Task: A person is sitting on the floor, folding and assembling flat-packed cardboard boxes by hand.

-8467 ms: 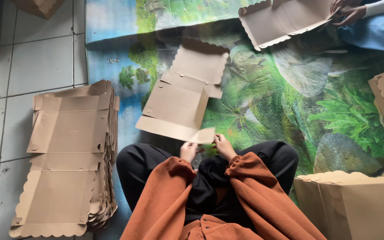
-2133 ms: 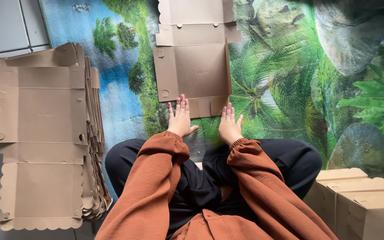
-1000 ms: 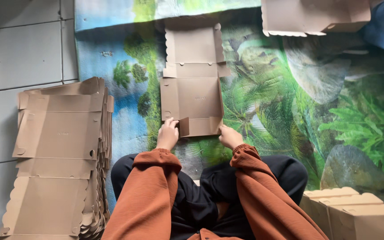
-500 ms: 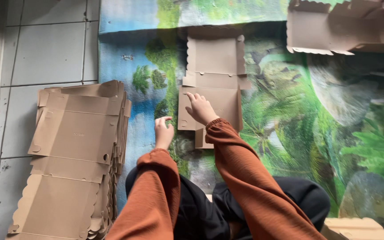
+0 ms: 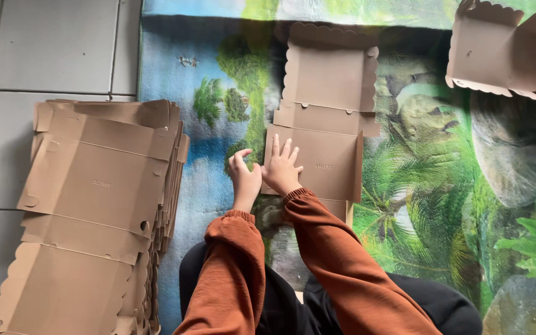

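Head view: flat brown cardboard box blank (image 5: 327, 124) lies on the jungle-print mat (image 5: 442, 205), scalloped end pointing away from the person. Right hand (image 5: 282, 169) rests palm down on the near-left part of the blank's lower panel, fingers spread and flat, gripping nothing. Left hand (image 5: 245, 177) is just beside it at the blank's left edge, fingers loosely curled; cannot tell whether it pinches the side flap. The 2 hands touch or nearly touch. Stack of flat blanks (image 5: 94, 211) sits to the person's left, partly on the grey tiled floor (image 5: 44, 49). 1 partly folded box (image 5: 510, 53) sits at the far right on the mat.
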